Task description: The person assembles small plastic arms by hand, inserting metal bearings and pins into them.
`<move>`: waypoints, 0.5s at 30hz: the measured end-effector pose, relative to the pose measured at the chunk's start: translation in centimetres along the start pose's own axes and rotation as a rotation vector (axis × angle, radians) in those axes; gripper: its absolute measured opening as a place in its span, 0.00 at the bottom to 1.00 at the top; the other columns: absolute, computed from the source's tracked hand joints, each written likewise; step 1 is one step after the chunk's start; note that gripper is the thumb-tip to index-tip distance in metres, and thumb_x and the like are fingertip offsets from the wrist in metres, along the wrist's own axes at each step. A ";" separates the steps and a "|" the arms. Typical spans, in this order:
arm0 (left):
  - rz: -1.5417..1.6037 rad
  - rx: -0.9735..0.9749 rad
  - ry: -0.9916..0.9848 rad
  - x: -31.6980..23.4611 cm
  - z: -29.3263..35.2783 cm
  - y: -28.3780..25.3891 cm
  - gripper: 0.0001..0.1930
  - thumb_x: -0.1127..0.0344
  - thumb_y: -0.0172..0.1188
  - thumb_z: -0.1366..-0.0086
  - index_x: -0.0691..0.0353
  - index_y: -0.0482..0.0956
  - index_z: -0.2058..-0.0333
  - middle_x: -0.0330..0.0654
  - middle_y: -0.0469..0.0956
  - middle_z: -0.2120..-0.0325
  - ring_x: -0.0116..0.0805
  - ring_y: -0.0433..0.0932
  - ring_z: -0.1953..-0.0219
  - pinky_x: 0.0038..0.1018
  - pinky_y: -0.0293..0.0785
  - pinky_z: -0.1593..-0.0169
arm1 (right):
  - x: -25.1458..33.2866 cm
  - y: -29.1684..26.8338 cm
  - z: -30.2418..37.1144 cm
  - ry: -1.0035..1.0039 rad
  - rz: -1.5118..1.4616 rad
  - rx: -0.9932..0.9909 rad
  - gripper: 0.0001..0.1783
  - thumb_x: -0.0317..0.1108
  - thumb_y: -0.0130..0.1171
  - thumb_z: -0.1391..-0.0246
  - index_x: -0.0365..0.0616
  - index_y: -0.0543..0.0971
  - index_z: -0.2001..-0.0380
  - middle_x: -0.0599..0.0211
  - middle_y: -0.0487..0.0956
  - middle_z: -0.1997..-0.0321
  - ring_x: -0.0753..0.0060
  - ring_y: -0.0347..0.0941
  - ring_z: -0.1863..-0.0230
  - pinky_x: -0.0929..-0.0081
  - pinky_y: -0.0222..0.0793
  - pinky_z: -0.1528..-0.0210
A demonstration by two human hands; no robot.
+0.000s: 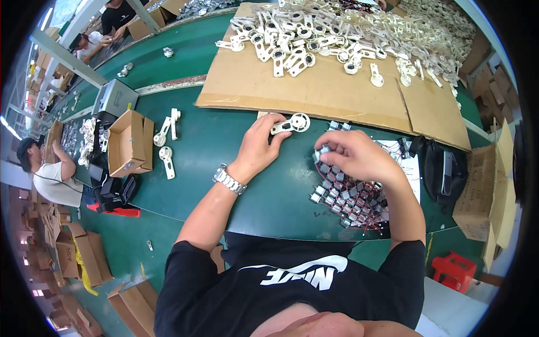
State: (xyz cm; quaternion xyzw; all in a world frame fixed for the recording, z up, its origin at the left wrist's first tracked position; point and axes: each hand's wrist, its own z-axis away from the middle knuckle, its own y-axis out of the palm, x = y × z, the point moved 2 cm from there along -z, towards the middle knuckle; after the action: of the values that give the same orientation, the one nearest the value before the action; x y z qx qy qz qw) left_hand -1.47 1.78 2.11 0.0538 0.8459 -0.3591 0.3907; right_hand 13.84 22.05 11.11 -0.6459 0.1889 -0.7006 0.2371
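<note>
My left hand [261,141] grips a white plastic housing [299,122] by its handle, and the housing's round ring end points right. My right hand [355,154] is closed, thumb and fingertips pinching a small silver motor [321,151] at the edge of a heap. That heap of small motors [351,197] with red wires lies on the green table under and in front of my right hand. Three loose white housings lie to the left, one of them this housing [167,162]. My two hands are apart, with the ring end between them.
A large pile of white housings [314,33] covers a cardboard sheet [258,95] at the back. An open carton [128,143] stands on the left beside a grey metal box [115,96]. A black bag [444,168] sits far right. At left, a co-worker [53,174] works along the table.
</note>
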 end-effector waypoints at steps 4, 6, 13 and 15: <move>0.013 0.005 0.049 0.0 0.2 -0.3 0.15 0.70 0.71 0.32 0.64 0.78 0.50 0.51 0.83 0.56 0.54 0.83 0.53 0.42 0.80 0.50 | -0.5 -0.7 -0.1 0.151 -0.083 -0.108 0.08 0.25 0.66 0.39 0.41 0.81 0.57 0.78 0.72 0.76 0.83 0.63 0.77 0.75 0.61 0.74; 0.024 0.002 0.054 0.1 0.2 -0.5 0.15 0.71 0.71 0.32 0.64 0.78 0.50 0.51 0.83 0.56 0.54 0.83 0.53 0.42 0.80 0.50 | -0.3 -0.7 -0.6 0.165 -0.061 -0.099 0.06 0.25 0.64 0.39 0.40 0.81 0.59 0.78 0.73 0.74 0.85 0.64 0.75 0.77 0.61 0.73; 0.060 0.000 0.059 0.1 0.4 -1.0 0.15 0.71 0.71 0.33 0.65 0.79 0.50 0.51 0.83 0.57 0.54 0.82 0.53 0.43 0.80 0.50 | -1.6 0.8 -1.8 0.106 -0.012 -0.054 0.11 0.26 0.61 0.39 0.39 0.83 0.54 0.62 0.81 0.65 0.75 0.79 0.63 0.72 0.75 0.61; 0.058 -0.008 0.078 0.3 0.5 -1.2 0.15 0.71 0.71 0.33 0.65 0.79 0.50 0.51 0.83 0.57 0.54 0.83 0.53 0.42 0.80 0.50 | -1.2 0.7 -1.5 0.075 -0.150 0.015 0.15 0.22 0.59 0.38 0.39 0.82 0.48 0.63 0.82 0.61 0.75 0.81 0.63 0.72 0.77 0.60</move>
State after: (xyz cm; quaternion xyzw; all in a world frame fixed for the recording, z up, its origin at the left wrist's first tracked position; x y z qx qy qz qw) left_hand -1.78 0.50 2.36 0.0909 0.8601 -0.3417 0.3677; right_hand 12.47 22.09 9.59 -0.6297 0.1434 -0.7416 0.1814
